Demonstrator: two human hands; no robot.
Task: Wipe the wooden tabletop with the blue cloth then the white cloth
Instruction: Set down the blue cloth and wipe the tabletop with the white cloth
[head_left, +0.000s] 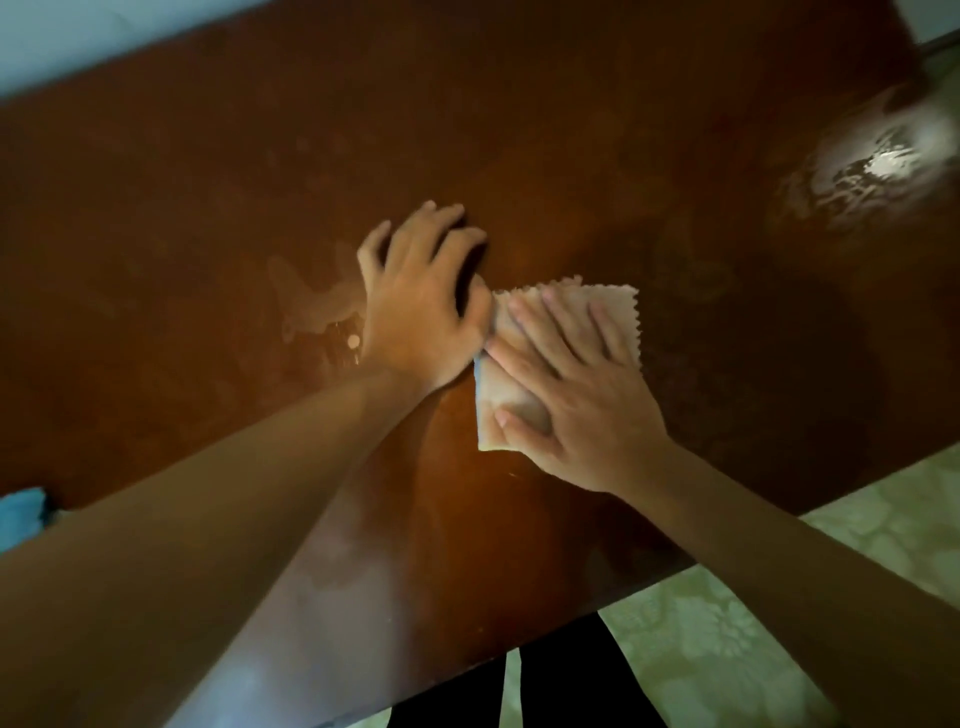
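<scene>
The person leaned over the wooden tabletop (571, 156), both bare arms stretched out across it. The right hand (576, 405) lay flat on the white cloth (618, 312), its fingers straight and spread, pressing the folded cloth down against the wood near the middle of the table; nothing was curled round it. The cloth's zigzag-cut edge showed past the fingertips on the far side and to the right, and a folded corner stuck out below the thumb. The left hand (421, 306) rested on the bare wood just beside the cloth, on its left, fingers loosely spread and relaxed, gripping nothing; its thumb side met the cloth's near-left edge, though the blur there kept me from telling whether it truly touched. Pale, wet-looking smears marked the wood to the left of that hand. A bright reflection of light (883, 161) shone on the glossy surface at the far right. The blue cloth (21, 514) lay well apart at the left edge of the table, only a small part of it in sight. Beyond the near table edge was a pale patterned floor (727, 623).
</scene>
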